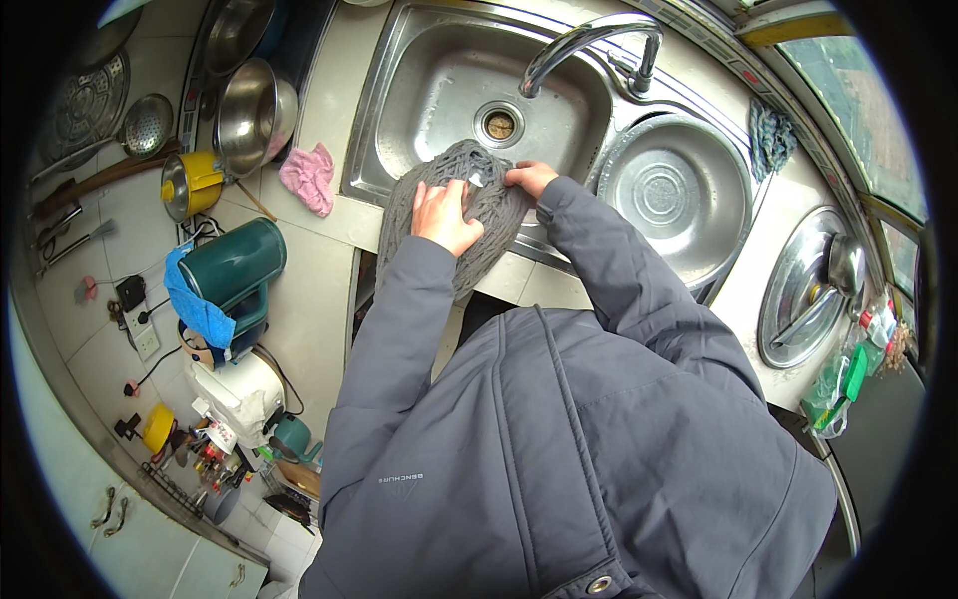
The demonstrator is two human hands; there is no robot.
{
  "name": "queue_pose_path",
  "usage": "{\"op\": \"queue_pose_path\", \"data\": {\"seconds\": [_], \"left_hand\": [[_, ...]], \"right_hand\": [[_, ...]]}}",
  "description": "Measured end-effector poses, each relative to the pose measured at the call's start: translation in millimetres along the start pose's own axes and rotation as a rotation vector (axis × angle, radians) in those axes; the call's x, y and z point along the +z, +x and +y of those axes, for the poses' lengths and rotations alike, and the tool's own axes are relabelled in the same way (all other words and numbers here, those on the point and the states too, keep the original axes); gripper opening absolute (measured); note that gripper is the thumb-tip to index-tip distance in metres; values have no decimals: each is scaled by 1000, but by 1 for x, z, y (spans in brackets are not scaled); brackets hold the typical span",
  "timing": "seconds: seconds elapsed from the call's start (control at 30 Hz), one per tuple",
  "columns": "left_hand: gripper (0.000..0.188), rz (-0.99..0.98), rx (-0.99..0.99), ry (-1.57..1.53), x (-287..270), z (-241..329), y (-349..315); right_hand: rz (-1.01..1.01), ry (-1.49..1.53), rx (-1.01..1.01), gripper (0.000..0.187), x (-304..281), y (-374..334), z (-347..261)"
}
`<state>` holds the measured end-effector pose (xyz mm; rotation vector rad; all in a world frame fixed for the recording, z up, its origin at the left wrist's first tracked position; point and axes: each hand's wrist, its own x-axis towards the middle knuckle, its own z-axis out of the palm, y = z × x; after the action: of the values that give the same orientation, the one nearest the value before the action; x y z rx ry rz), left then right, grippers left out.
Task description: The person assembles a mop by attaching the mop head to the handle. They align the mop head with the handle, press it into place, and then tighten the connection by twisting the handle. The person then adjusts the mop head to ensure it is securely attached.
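A bulky grey knitted garment [467, 250] with a cable-like texture hangs over the front rim of the sink. A small white tag or patch shows near its top. My left hand [446, 217] is on the middle of the knit with fingers bent into it. At the knit's upper right edge, my right hand [532, 179] pinches the fabric between thumb and fingers. The steel sink [419, 85] lies just beyond both hands, its drain [499, 124] in view. Folds hide the garment's exact kind and some of my fingertips.
A curved faucet [589, 35] arches over the sink. To the right sit a metal basin [664, 190] and a pot lid [803, 290]. A pink cloth [308, 180], a steel bowl [249, 115], a yellow pot [192, 184] and a green kettle [232, 263] are on the left.
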<state>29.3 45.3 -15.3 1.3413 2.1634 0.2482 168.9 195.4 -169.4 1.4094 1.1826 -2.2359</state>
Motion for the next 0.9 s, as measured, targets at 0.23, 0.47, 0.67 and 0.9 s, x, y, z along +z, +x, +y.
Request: {"op": "queue_pose_path", "data": {"seconds": [0.23, 0.47, 0.67, 0.9], "left_hand": [[43, -11, 114, 9, -9, -5, -8], [31, 112, 158, -53, -19, -20, 6], [22, 220, 124, -91, -22, -29, 16], [22, 201, 33, -160, -28, -34, 0]], "right_hand": [[162, 434, -303, 56, -10, -24, 0], [231, 254, -223, 49, -11, -31, 6], [227, 129, -202, 47, -7, -25, 10], [304, -29, -148, 45, -11, -8, 13]]}}
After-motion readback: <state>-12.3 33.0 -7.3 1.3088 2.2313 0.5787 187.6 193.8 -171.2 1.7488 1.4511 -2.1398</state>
